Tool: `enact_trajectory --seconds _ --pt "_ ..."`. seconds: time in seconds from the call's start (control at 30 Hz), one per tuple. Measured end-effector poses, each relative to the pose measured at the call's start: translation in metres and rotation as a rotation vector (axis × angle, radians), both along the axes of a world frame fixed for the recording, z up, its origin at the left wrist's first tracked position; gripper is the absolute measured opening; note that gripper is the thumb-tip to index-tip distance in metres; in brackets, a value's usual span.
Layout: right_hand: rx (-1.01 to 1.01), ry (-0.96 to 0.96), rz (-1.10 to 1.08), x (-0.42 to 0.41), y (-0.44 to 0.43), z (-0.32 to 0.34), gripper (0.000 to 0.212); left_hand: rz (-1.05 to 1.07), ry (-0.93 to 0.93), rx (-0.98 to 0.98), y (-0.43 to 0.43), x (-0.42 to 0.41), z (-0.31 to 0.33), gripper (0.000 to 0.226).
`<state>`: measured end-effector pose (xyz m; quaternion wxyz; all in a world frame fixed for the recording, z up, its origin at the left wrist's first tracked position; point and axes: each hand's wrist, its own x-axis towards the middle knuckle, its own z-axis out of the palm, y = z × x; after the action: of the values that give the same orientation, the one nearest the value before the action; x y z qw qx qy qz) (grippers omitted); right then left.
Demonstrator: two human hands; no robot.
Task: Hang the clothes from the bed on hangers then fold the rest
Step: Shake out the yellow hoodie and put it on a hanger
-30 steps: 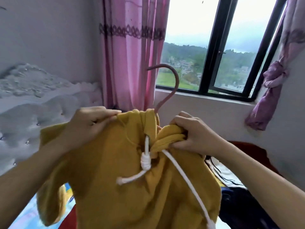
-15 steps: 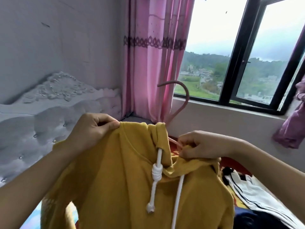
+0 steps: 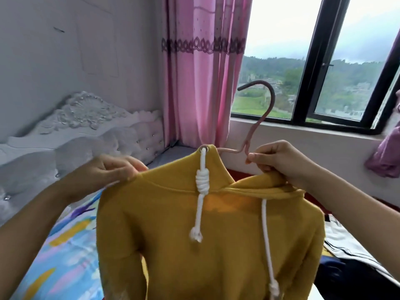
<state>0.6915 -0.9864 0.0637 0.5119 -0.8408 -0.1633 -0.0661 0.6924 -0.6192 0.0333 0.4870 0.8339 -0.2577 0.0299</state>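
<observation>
Right hand (image 3: 279, 161) now pinches hanger (image 3: 273, 98) neck, 1 o'clock of hoodie (image 3: 205, 234); left hand (image 3: 108, 172) still grips its shoulder

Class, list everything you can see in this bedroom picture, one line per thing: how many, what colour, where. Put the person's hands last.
hoodie: one, mustard yellow, held up at centre
drawstrings: two, white, hanging down the hoodie's front
hanger: one, pink, hook rising above the hoodie's neck
curtain: one, pink, left of the window
tied curtain: one, purple, right edge
window: one, black frame, upper right
headboard: one, white, tufted, left
bedsheet: one, blue, patterned, lower left
striped garment: one, white with dark stripes, right
dark garment: one, dark, lower right
left hand: one, pinches the hoodie's shoulder
right hand: one, grips the hanger below its hook
</observation>
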Motion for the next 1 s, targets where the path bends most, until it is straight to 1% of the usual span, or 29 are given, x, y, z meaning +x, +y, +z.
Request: enact_trajectory --seconds 0.03,0.07,0.1,0.17,0.2,0.23,0.3,0.33,0.37,0.43,0.5,0.53,0.57,0.6,0.63,0.67,0.7,0.73,0.77,0.8,0.83,0.87,0.9,0.93,0.97,1.0 --pt "0.053 -0.032 -0.012 -0.001 0.003 -0.002 0.029 -0.06 0.081 0.09 0.003 0.003 -0.003 0.045" --pt "0.094 -0.061 -0.017 -0.002 0.007 -0.003 0.016 -0.063 0.096 0.132 0.001 0.004 -0.005 0.047" --pt "0.116 -0.093 -0.018 -0.004 0.01 -0.004 0.011 -0.059 0.072 0.128 -0.004 0.006 -0.007 0.044" --pt "0.093 -0.153 -0.006 -0.006 0.013 -0.003 0.016 -0.055 0.019 0.005 -0.019 0.011 -0.009 0.029" --pt "0.062 -0.173 0.0 -0.008 0.014 -0.001 0.017 -0.105 0.036 -0.052 -0.028 0.013 -0.008 0.034" --pt "0.033 -0.182 0.011 -0.01 0.015 0.001 0.017 -0.185 0.059 -0.086 -0.038 0.015 -0.007 0.05" --pt "0.008 -0.187 0.043 -0.013 0.014 0.005 0.02 -0.37 0.127 -0.072 -0.058 0.019 -0.004 0.085" --pt "0.014 -0.189 0.061 -0.015 0.012 0.006 0.022 -0.457 0.173 -0.044 -0.07 0.018 0.0 0.094" --pt "0.025 -0.183 0.076 -0.017 0.01 0.008 0.021 -0.531 0.219 -0.027 -0.08 0.018 0.004 0.098" --pt "0.047 -0.136 0.107 -0.019 0.004 0.008 0.012 -0.612 0.309 0.0 -0.098 0.02 0.01 0.101" --pt "0.052 -0.095 0.114 -0.021 -0.004 0.005 0.018 -0.686 0.356 0.035 -0.112 0.017 0.013 0.099" --pt "0.049 -0.075 0.11 -0.021 -0.008 0.004 0.021 -0.724 0.354 0.046 -0.118 0.015 0.014 0.095" --pt "0.044 -0.06 0.098 -0.022 -0.011 0.002 0.021 -0.745 0.337 0.051 -0.121 0.012 0.016 0.085" --pt "0.033 -0.046 0.084 -0.024 -0.015 0.0 0.019 -0.723 0.296 0.054 -0.124 0.009 0.018 0.069" --pt "0.021 -0.028 0.066 -0.025 -0.02 -0.002 0.017 -0.631 0.195 0.074 -0.123 0.006 0.02 0.046" --pt "0.014 -0.008 0.037 -0.026 -0.026 -0.004 0.016 -0.479 0.023 0.125 -0.118 0.003 0.023 0.035" --pt "0.012 0.011 0.007 -0.027 -0.033 -0.006 0.016 -0.299 -0.221 0.194 -0.11 -0.002 0.024 0.038" --pt "0.012 0.027 -0.024 -0.028 -0.041 -0.007 0.017 -0.136 -0.532 0.28 -0.101 -0.009 0.026 0.034" --pt "0.015 0.039 -0.045 -0.028 -0.047 -0.007 0.019 -0.018 -0.84 0.352 -0.092 -0.019 0.026 0.03" --pt "0.014 0.042 -0.062 -0.029 -0.051 -0.005 0.021 0.036 -1.078 0.389 -0.084 -0.028 0.022 0.034" --pt "0.009 0.036 -0.074 -0.03 -0.052 -0.003 0.023 0.038 -1.195 0.4 -0.078 -0.035 0.015 0.041" --pt "0.005 0.022 -0.083 -0.032 -0.05 -0.001 0.023 0.024 -1.227 0.399 -0.072 -0.04 0.007 0.052" --pt "0.002 0.0 -0.087 -0.032 -0.046 0.002 0.023 0.039 -1.204 0.411 -0.068 -0.04 0.0 0.06" --pt "-0.005 -0.028 -0.088 -0.032 -0.039 0.004 0.022 0.062 -1.118 0.391 -0.065 -0.038 -0.006 0.067" --pt "-0.029 -0.061 -0.087 -0.031 -0.031 0.006 0.021 0.08 -0.932 0.353 -0.061 -0.036 -0.009 0.072" --pt "-0.063 -0.095 -0.085 -0.03 -0.022 0.006 0.02 0.076 -0.686 0.249 -0.059 -0.034 -0.01 0.071"
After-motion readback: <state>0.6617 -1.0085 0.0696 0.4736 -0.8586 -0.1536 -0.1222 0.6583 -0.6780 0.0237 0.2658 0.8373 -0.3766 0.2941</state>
